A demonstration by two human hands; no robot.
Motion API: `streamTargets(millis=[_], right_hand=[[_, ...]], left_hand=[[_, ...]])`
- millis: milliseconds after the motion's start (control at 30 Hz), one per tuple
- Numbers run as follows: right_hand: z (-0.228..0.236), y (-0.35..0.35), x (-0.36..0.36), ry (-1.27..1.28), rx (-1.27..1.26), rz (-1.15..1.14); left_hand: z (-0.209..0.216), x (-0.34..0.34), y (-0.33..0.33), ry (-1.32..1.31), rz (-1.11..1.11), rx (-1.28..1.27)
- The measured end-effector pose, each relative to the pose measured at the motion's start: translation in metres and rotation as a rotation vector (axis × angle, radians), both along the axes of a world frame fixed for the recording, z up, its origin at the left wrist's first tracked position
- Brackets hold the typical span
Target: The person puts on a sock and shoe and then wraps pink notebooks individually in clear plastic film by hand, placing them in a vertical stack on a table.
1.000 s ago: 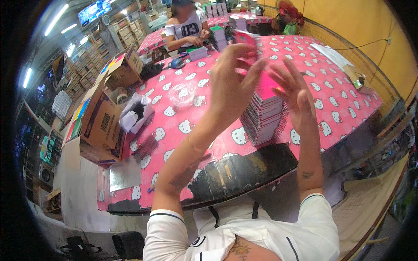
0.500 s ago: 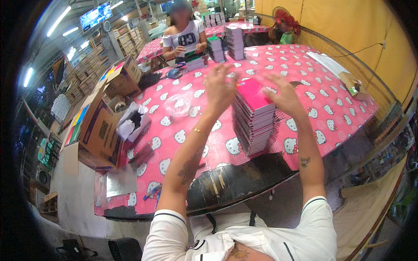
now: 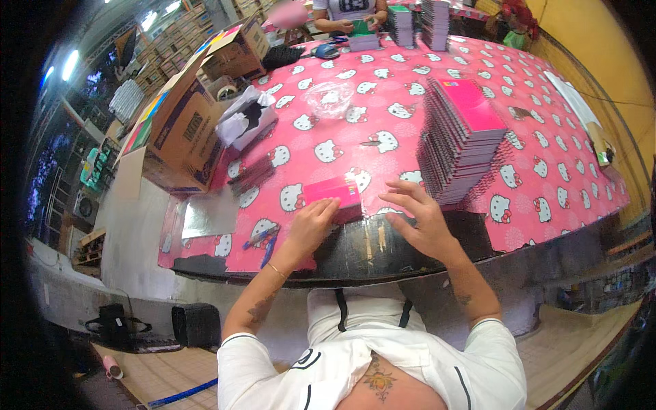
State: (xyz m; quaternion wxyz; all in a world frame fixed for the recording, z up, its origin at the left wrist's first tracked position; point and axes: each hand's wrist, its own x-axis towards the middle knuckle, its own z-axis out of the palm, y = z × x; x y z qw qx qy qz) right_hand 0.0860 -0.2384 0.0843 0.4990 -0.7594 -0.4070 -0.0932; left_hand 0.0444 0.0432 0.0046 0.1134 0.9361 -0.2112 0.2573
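Note:
A pink-covered notebook (image 3: pixel 333 192) lies at the near edge of the table, in front of me. My left hand (image 3: pixel 313 224) grips its near left corner, the fingers bent over the cover. My right hand (image 3: pixel 418 217) hovers to the right of it, fingers spread and nothing in them. Beyond that hand rises a tall stack of spiral-bound notebooks (image 3: pixel 465 130), pink cover on top, with black coils jutting out along its sides. My right hand is close to the foot of this stack, and whether it touches cannot be seen.
Open cardboard boxes (image 3: pixel 181 140) stand along the left, beside a white bag (image 3: pixel 246 119) with dark contents. Blue pens (image 3: pixel 263 238) and a silvery sheet (image 3: pixel 208 217) lie at the near left. Across the table, a person (image 3: pixel 350 15) handles a green-topped notebook pile (image 3: pixel 363 41).
Both hands have come down from around the stack's top to the near table edge. My left hand now grips a pink notebook. The view has tilted downward.

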Motion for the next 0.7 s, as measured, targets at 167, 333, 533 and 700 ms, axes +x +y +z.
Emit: streamTargets(millis=[167, 333, 533, 700], right_hand=[[-0.069, 0.026, -0.006, 0.318, 0.06, 0.038], [-0.105, 0.015, -0.019, 0.623, 0.135, 0.023], [-0.104, 0.024, -0.016, 0.782, 0.28, 0.097], [-0.101, 0.024, -0.015, 0.738, 0.258, 0.134]], left_hand=[[0.05, -0.019, -0.049, 0.178, -0.128, -0.09], [0.011, 0.045, 0.094, 0.07, 0.415, -0.255], [-0.025, 0.043, 0.188, 0.02, 0.675, 0.222], [0.001, 0.041, 0.157, -0.165, 0.645, 0.107]])
